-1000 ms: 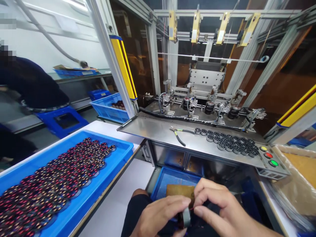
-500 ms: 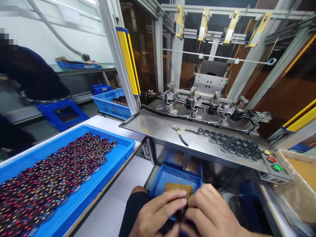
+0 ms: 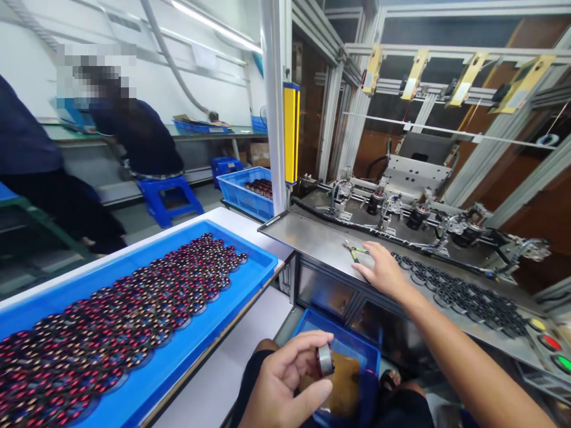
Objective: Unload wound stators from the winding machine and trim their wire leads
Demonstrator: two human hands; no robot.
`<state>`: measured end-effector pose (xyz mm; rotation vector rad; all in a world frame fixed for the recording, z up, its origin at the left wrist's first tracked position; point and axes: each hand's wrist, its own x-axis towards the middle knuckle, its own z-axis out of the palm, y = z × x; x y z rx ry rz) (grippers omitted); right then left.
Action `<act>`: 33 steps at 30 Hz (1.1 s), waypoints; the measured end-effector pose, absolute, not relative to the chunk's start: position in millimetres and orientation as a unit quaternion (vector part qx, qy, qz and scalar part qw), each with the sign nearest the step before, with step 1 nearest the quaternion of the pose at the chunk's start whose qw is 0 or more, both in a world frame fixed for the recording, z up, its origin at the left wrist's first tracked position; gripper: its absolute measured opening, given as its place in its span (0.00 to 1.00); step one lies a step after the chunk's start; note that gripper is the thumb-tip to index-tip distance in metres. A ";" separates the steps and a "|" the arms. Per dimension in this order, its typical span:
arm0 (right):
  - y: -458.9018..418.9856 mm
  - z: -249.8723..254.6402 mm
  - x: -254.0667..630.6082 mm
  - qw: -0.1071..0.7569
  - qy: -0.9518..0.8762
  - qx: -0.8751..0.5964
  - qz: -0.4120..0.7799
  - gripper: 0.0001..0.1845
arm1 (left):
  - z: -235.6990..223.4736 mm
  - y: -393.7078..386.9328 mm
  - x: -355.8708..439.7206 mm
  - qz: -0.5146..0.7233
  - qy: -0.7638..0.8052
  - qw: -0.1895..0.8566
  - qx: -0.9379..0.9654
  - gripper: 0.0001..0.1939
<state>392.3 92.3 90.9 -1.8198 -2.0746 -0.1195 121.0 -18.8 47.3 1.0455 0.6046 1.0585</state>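
My left hand (image 3: 285, 380) holds a small wound motor stator (image 3: 326, 361) between thumb and fingers, above my lap. The stator is a short ring, with its silvery outer side facing right. Over the steel tabletop (image 3: 303, 235), my right hand (image 3: 384, 270) reaches to a pair of cutting pliers (image 3: 353, 252) with green and black handles. Its thumb and fingers are spread around the handles; whether they touch them is not clear. Just right of that hand lie several rows of black ring-shaped cores (image 3: 468, 294).
At left, a blue tray (image 3: 261, 261) holds many red and copper-wound stators. A winding machine (image 3: 417, 172) stands behind the steel top, with coloured buttons (image 3: 549, 342) at right. Below is a blue bin (image 3: 307, 324). A seated person (image 3: 145, 137) and another person are at far left.
My hands have come apart. The right hand has moved up and forward to the pliers, while the left keeps the stator near my lap. The view has turned left.
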 end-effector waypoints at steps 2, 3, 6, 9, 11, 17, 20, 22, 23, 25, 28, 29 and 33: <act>121.6 67.5 397.9 0.158 -0.718 -0.676 -0.050 0.31 | 49.3 -19.4 121.7 0.499 0.284 0.702 0.422 0.17; 130.2 58.8 399.7 0.143 -0.711 -0.687 -0.050 0.32 | 49.9 -19.4 121.2 0.512 0.294 0.697 0.407 0.15; 137.9 46.9 403.3 0.108 -0.701 -0.704 -0.046 0.31 | 48.5 -17.2 116.6 0.539 0.322 0.667 0.402 0.11; 133.0 47.4 407.7 0.090 -0.705 -0.702 -0.030 0.27 | 44.1 -12.4 111.6 0.548 0.327 0.639 0.430 0.09; 128.2 48.2 411.0 0.087 -0.712 -0.697 -0.015 0.24 | 42.2 -9.8 110.9 0.552 0.325 0.629 0.440 0.08; 121.1 52.1 423.5 0.145 -0.712 -0.685 0.050 0.16 | 47.9 -14.0 118.3 0.559 0.322 0.625 0.440 0.09; 119.2 67.6 432.5 0.214 -0.697 -0.674 0.119 0.16 | 53.5 -19.7 121.8 0.556 0.325 0.626 0.439 0.09; 108.0 80.7 434.6 0.269 -0.683 -0.655 0.180 0.22 | 56.5 -22.7 124.0 0.557 0.327 0.625 0.438 0.10; 97.0 85.9 433.1 0.297 -0.677 -0.639 0.212 0.27 | 57.8 -23.7 125.2 0.558 0.328 0.626 0.436 0.10; 62.5 89.5 424.5 0.345 -0.670 -0.601 0.267 0.34 | 60.0 -24.7 127.6 0.555 0.332 0.631 0.428 0.10; -12.0 69.9 402.1 0.402 -0.656 -0.547 0.329 0.30 | 62.1 -24.1 131.3 0.534 0.338 0.654 0.415 0.13; -37.9 56.9 393.8 0.438 -0.631 -0.526 0.366 0.29 | 62.3 -23.6 132.6 0.524 0.333 0.665 0.415 0.15; -113.2 -7.2 363.5 0.515 -0.612 -0.473 0.369 0.33 | 58.9 -23.2 140.9 0.476 0.298 0.702 0.439 0.20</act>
